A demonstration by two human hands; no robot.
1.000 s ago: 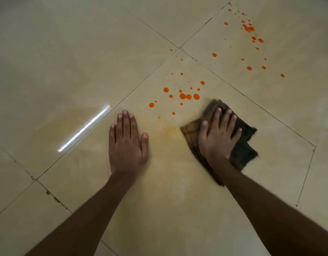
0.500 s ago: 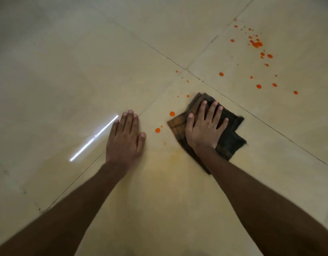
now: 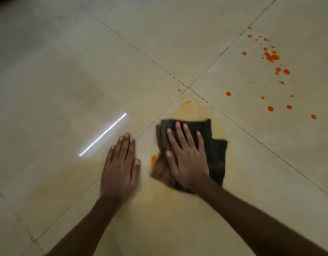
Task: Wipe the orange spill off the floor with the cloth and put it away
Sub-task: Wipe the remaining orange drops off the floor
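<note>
The bare left hand (image 3: 120,169) lies palm down, fingers straight and close together, thumb tucked alongside. The bare right hand (image 3: 187,157) is also palm down and flat, its fingers spread, its thumb angled out toward the left hand, and it sits slightly further forward. Both bare forearms extend forward, and the hands are near each other but apart.

This is an indoor room, shown only by its floor (image 3: 48,80). Large glossy beige tiles (image 3: 178,43) lie edge to edge, with thin dark grout lines (image 3: 152,60) crossing where 4 tiles meet at 1 corner. The polish mirrors a straight white streak of lamp light (image 3: 102,134). Which room it is cannot be told.
</note>
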